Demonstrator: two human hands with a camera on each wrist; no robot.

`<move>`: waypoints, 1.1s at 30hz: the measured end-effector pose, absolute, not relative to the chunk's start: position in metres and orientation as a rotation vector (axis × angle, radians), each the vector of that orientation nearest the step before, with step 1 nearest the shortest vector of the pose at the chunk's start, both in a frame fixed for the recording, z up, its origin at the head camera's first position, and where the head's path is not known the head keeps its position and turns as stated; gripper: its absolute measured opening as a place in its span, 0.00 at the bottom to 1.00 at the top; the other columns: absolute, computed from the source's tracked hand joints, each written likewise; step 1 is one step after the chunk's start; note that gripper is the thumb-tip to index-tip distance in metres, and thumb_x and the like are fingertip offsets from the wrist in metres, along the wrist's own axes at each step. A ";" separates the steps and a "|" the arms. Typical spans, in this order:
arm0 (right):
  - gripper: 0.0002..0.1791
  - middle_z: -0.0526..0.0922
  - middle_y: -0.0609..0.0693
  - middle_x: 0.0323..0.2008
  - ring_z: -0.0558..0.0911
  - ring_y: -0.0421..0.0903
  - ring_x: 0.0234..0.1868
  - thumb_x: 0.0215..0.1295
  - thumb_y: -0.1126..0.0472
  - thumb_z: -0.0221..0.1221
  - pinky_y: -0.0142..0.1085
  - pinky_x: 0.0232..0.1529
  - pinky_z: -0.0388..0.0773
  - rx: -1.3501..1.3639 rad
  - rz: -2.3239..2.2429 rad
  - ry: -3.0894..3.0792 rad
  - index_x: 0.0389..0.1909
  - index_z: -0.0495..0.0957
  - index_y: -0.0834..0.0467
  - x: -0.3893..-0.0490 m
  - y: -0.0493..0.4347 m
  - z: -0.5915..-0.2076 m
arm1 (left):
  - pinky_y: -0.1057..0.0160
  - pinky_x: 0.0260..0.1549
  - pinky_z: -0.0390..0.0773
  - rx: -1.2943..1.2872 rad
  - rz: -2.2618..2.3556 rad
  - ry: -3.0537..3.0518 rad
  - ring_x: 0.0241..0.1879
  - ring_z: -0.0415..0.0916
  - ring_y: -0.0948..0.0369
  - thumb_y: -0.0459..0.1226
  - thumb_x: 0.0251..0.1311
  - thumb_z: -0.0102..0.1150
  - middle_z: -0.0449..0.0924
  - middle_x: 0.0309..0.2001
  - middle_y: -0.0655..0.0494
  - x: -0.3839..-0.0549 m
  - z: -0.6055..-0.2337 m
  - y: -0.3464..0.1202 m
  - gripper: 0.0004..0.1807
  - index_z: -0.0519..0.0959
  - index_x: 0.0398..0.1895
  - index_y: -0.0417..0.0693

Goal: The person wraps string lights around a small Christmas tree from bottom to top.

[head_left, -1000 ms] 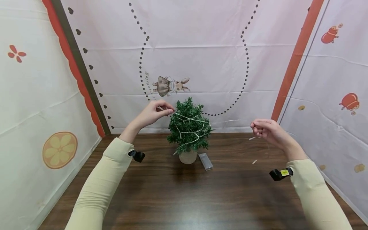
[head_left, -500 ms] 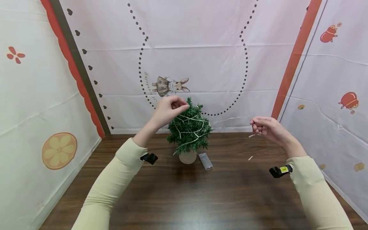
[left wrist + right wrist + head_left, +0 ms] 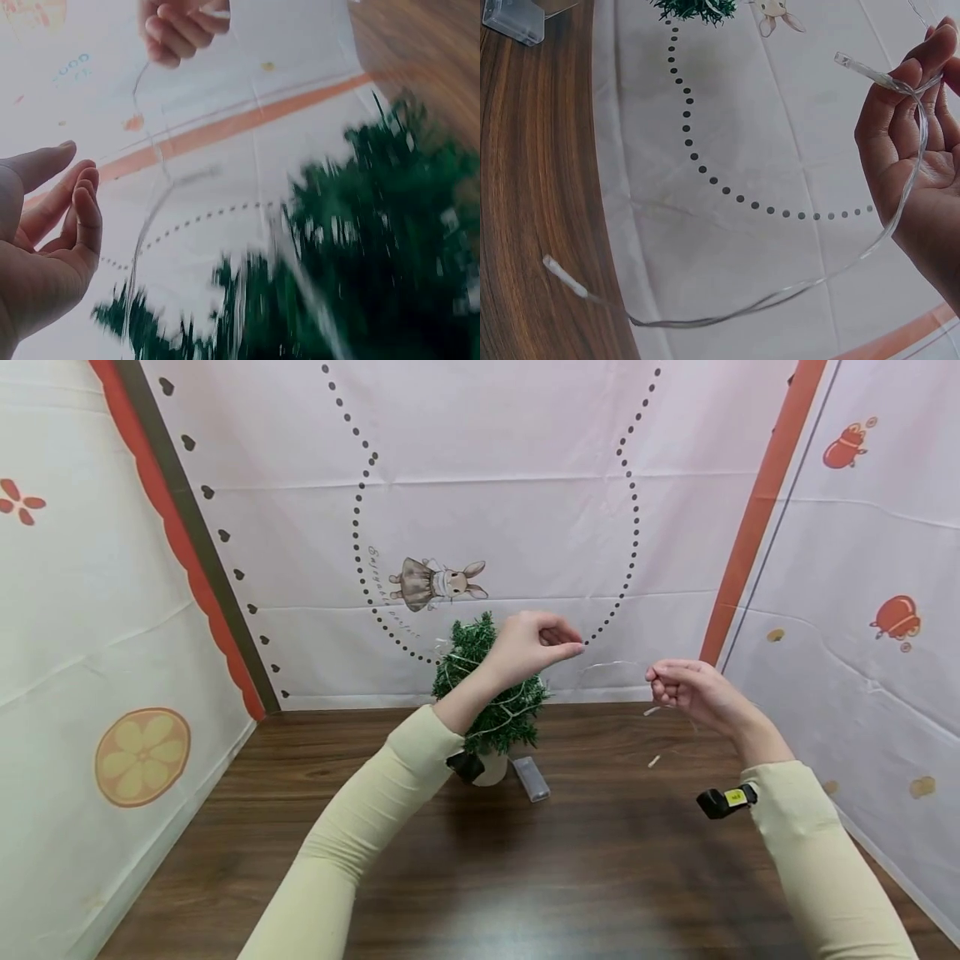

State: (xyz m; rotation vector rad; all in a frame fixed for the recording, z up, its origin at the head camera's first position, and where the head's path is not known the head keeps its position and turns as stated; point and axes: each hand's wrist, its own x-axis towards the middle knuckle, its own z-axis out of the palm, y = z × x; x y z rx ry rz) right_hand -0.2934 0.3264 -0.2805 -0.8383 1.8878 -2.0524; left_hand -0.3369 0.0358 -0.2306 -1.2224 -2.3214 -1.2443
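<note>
A small green artificial tree (image 3: 471, 642) stands in a pale pot (image 3: 492, 770), wrapped in a clear string of lights. My left hand (image 3: 528, 647) reaches across in front of it, thumb and fingers loosely curved. In the left wrist view, thumb and fingertips are apart with nothing between them, and the light string (image 3: 154, 206) runs beside them. My right hand (image 3: 693, 692), right of the tree, pinches the string's wire (image 3: 920, 139) between thumb and fingers. From that grip the loose end hangs, with one bulb (image 3: 859, 67) by the fingers and another (image 3: 566, 276) lower down.
A clear battery box (image 3: 531, 779) lies on the brown wooden table (image 3: 570, 877) just right of the pot. Printed white cloth walls (image 3: 495, 527) enclose the back and both sides.
My left hand has moved right from the tree's left side, past its top and toward my right hand. My right hand keeps its pinch on the wire, nearly still.
</note>
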 end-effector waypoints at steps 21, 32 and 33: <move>0.20 0.82 0.47 0.35 0.80 0.38 0.36 0.76 0.67 0.36 0.29 0.40 0.78 -0.957 -1.978 1.791 0.41 0.79 0.60 -0.293 0.318 -0.275 | 0.72 0.24 0.73 -1.267 -1.197 -2.517 0.24 0.76 0.70 0.41 0.55 0.67 0.85 0.29 0.62 -0.333 -0.234 0.092 0.05 0.87 0.31 0.51; 0.20 0.79 0.43 0.30 0.79 0.38 0.35 0.76 0.66 0.36 0.31 0.41 0.78 -0.947 -1.893 1.845 0.42 0.79 0.57 -0.293 0.320 -0.281 | 0.71 0.27 0.72 -1.205 -1.226 -2.558 0.31 0.79 0.61 0.38 0.55 0.67 0.86 0.34 0.55 -0.347 -0.222 0.081 0.06 0.87 0.32 0.46; 0.19 0.78 0.43 0.30 0.78 0.38 0.34 0.76 0.65 0.37 0.30 0.40 0.78 -0.927 -1.901 1.848 0.42 0.79 0.57 -0.293 0.321 -0.281 | 0.72 0.28 0.72 -1.189 -1.224 -2.564 0.32 0.79 0.60 0.39 0.56 0.66 0.86 0.34 0.56 -0.348 -0.220 0.078 0.06 0.87 0.33 0.47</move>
